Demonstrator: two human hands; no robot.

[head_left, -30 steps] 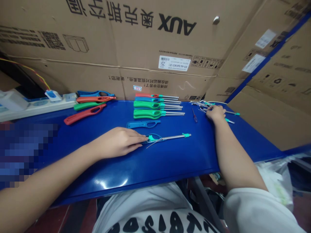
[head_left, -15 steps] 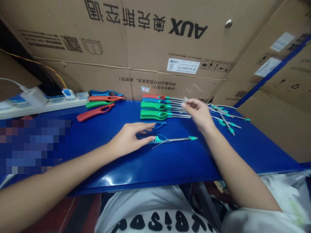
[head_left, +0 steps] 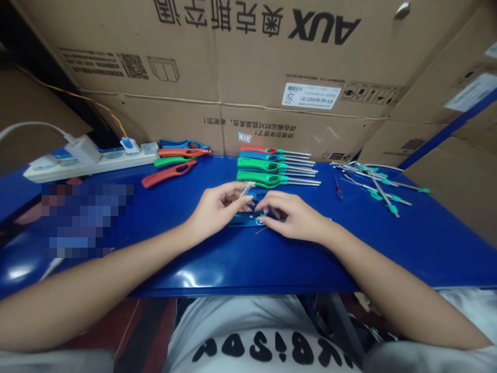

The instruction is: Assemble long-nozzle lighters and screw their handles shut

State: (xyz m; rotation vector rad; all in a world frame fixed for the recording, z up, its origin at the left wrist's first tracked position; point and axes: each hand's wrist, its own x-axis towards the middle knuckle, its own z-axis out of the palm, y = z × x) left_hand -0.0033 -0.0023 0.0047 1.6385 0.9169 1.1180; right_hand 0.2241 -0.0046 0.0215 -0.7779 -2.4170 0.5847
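Head view. My left hand (head_left: 218, 208), at centre frame, has thumb and fingers pressed together on a small clear part (head_left: 247, 188), its pale end pointing up and right. My right hand (head_left: 298, 215), right of centre, is curled with thumb and forefinger slightly parted over the teal piece (head_left: 260, 221); cannot tell whether they pinch it. The blue handle shell (head_left: 237, 223) lies below my left fingers, mid-frame; a second blue shell (head_left: 258, 193) shows just above, partly covered.

Versus half a second ago: the clear part was in my right hand, higher up, near the metal barrels (head_left: 301, 181); now in my left. Right hand has come down to the shell; left fingers, then extended, are closed.
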